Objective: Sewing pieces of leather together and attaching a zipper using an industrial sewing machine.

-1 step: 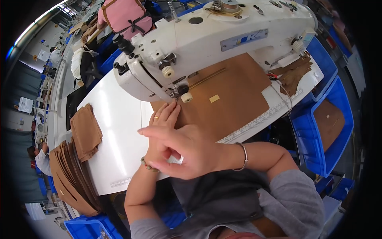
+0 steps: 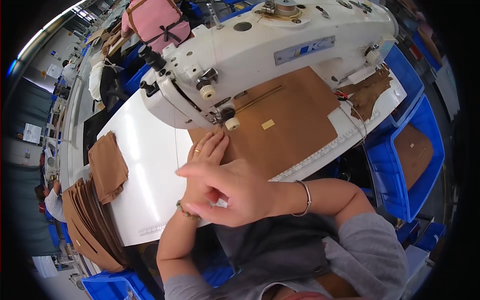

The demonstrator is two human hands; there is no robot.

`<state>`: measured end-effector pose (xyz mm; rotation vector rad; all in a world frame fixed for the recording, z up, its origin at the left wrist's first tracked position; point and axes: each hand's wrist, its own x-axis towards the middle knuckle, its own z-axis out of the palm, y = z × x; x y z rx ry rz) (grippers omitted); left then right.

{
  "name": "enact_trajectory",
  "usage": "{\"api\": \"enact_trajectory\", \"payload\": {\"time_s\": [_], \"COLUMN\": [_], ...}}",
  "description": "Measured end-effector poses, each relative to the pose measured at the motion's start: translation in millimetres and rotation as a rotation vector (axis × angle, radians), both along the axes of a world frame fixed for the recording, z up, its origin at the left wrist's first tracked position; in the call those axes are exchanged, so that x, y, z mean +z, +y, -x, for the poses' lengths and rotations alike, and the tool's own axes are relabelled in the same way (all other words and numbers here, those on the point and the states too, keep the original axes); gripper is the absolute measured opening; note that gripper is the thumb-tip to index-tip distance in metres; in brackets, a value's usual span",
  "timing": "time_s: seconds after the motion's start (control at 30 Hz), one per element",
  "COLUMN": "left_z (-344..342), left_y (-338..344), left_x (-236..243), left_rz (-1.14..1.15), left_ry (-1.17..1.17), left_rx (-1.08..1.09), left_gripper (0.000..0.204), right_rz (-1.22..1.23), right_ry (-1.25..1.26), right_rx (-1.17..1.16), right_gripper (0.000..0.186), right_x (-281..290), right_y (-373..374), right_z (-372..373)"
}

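My left hand (image 2: 207, 150) lies with fingers flat on a large brown panel (image 2: 295, 130), its fingertips just below the needle area (image 2: 220, 117) of the white sewing machine (image 2: 250, 55). My right hand (image 2: 235, 192) is over my left hand and wrist, empty, with the index finger stretched out and the thumb apart; it hides part of the left hand. The panel carries a small pale patch (image 2: 268, 124) and a narrow strip (image 2: 260, 97), and lies on the white worktable (image 2: 150, 210).
Stacked brown pieces (image 2: 107, 165) and longer cut pieces (image 2: 90, 225) sit at left. Dark scraps (image 2: 370, 92) lie right of the machine. Blue bins (image 2: 425, 195) flank the table, one holding a brown piece. Co-workers (image 2: 155, 22) are at other stations (image 2: 52, 200).
My left fingertips have shifted slightly toward me, away from the needle. My right hand has moved very slightly down and right with the same shape.
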<state>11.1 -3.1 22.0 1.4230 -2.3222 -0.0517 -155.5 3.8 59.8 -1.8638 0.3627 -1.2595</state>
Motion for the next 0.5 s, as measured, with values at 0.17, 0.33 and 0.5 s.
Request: {"api": "enact_trajectory", "payload": {"time_s": [0.17,0.33,0.5], "left_z": [15.4,27.2,23.9], "left_y": [19.5,14.0,45.3], "left_x": [13.1,7.0,14.0], "left_rz": [-0.130,-0.001,0.019], "left_ry": [-0.091,-0.318,-0.314], "left_rx": [-0.159,-0.101,-0.110], "left_gripper": [0.061,0.051,0.042], "right_rz": [0.409,0.280,0.186], "right_ry": [0.210,0.567,0.827], "right_rx": [-0.373,-0.826,-0.918], "right_gripper": [0.047,0.019,0.019], "right_x": [-6.4,-9.3,-27.2], "right_y": [-12.9,-48.0,-82.8], "right_z": [47.8,172.9,242.6]}}
